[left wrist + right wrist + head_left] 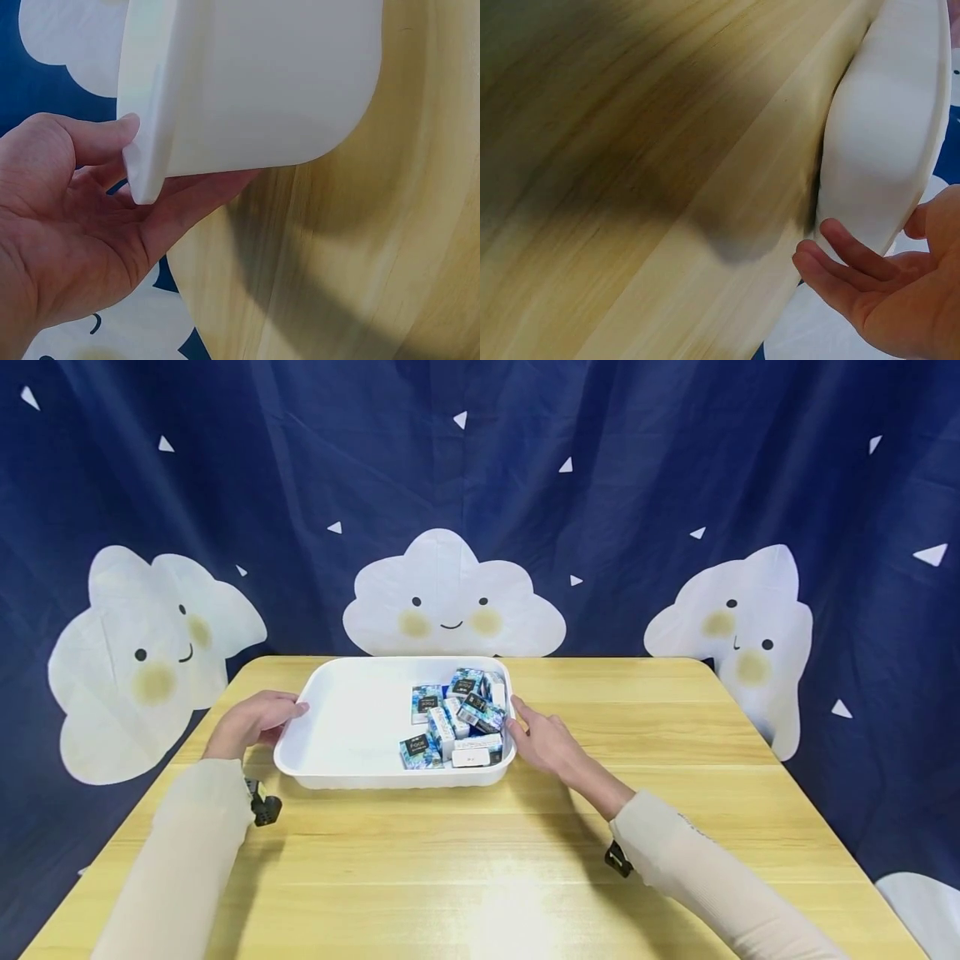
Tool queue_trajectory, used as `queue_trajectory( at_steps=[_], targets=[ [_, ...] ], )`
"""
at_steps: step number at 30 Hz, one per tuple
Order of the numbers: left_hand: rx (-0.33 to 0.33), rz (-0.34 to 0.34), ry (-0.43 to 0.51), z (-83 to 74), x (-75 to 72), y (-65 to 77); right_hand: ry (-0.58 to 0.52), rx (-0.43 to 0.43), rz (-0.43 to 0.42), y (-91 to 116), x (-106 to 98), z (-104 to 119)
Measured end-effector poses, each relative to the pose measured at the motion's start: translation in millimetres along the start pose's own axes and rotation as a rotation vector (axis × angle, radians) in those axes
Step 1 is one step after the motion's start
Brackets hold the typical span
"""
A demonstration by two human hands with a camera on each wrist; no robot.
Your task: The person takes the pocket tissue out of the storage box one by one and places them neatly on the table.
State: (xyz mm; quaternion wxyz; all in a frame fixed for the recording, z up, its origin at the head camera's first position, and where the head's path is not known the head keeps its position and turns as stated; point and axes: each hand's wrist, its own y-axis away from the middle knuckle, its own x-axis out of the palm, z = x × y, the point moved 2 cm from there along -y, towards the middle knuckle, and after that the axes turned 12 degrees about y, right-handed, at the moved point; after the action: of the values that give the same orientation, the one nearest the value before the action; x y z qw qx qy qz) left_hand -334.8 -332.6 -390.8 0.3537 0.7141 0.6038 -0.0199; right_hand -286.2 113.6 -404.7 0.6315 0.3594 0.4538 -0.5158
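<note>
Both hands grasp a white plastic tray (352, 727) with rounded corners, set between a person's cream sleeves above a wood-grain tabletop (420, 852) that spreads out in front of the tray. The left hand (258, 718) grips the tray's left end, thumb pressed on the rim and fingers reaching below it along the outer wall. The right hand (546, 739) holds the tray's right end, its thumb at the rim and its fingers bent by the outside of the wall. Small blue-and-white printed cartons (441, 733) bearing dark labels lie heaped inside the tray's right half, some flat, others tilted or overlapping, a few touching or nearly touching the right wall; the lettering is too small to read. A black wrist-worn device (266, 808) shows in front of the tray's left corner, and a second black device (618, 860) sits farther to the tray's front right. Behind the tray hangs a navy curtain (300, 443) scattered with white triangles, a smiling cloud print (453, 602) directly behind the tray and similar clouds to either side.
</note>
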Motion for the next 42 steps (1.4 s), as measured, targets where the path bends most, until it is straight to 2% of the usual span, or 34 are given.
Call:
queue_trajectory(
  at_steps=[7, 12, 22, 29, 37, 42],
  targets=[
    [-0.006, -0.011, 0.015, -0.2, 2.4, -1.2, -0.024, -0.031, -0.027, -2.4, -5.1, -1.6],
    [-0.011, -0.016, 0.016, -1.1, 4.5, -4.0, 0.012, -0.039, -0.061, -7.5, -13.2, 0.6],
    [-0.019, -0.02, 0.015, 0.7, 3.0, -2.4, 0.039, -0.024, -0.135, -18.0, -20.5, 18.6],
    [-0.016, -0.022, 0.032, -1.3, 4.8, -1.4, 0.027, -0.074, -0.187, -20.4, -19.5, 27.5],
    [-0.016, -0.014, 0.019, 0.9, 0.4, 2.2, 0.042, -0.081, -0.176, -26.8, -22.7, 43.1],
    [-0.019, -0.019, 0.017, 0.4, 1.6, 2.2, 0.053, -0.076, -0.126, -29.6, -16.9, 50.9]
  ],
)
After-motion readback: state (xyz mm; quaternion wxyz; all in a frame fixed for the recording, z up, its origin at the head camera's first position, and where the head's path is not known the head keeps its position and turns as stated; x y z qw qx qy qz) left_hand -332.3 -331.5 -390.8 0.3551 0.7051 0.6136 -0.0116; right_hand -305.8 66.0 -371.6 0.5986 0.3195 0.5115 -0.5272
